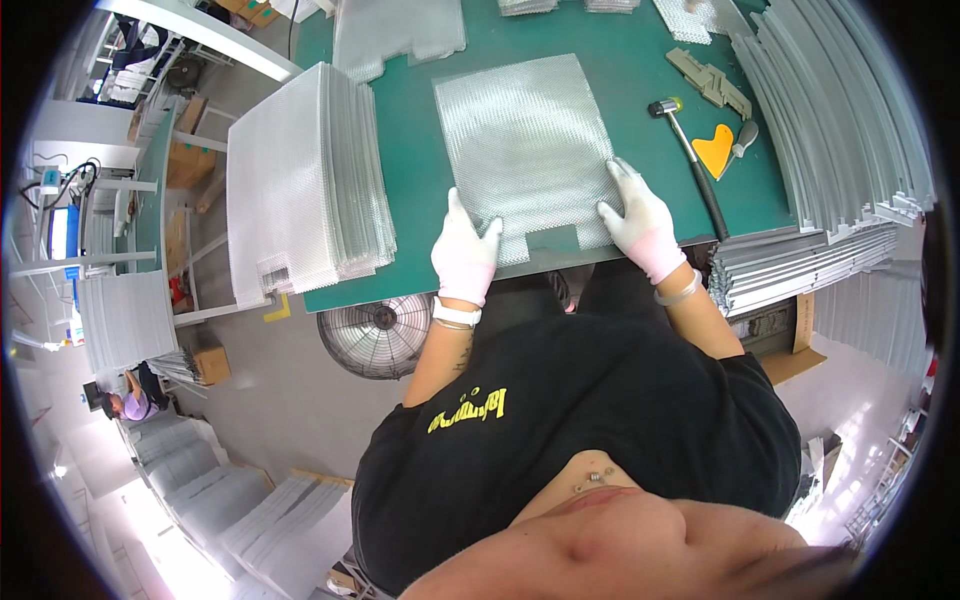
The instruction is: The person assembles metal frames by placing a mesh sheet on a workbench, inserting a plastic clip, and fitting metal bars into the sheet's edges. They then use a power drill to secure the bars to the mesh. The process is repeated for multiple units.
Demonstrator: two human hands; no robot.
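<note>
A silvery mesh sheet (530, 140) with a notch in its near edge lies on the green table, its near end by the table's front edge. My left hand (466, 250), in a white and pink glove, holds its near left corner, thumb toward the notch. On the opposite side my right hand (643, 225), gloved alike, grips the right edge with the thumb over the surface. The other fingers of both hands are partly hidden. A mallet (690, 155), a yellow scraper (714, 152) and a grey-green plastic-looking part (710, 82) lie to the right.
Left of the sheet stands a tall stack of mesh sheets (300, 180). Stacked metal panels (835, 110) line the table's right side, with more framed panels (800, 265) below. A floor fan (378, 335) stands under the front edge. Someone in a light purple top (138, 400) is far left.
</note>
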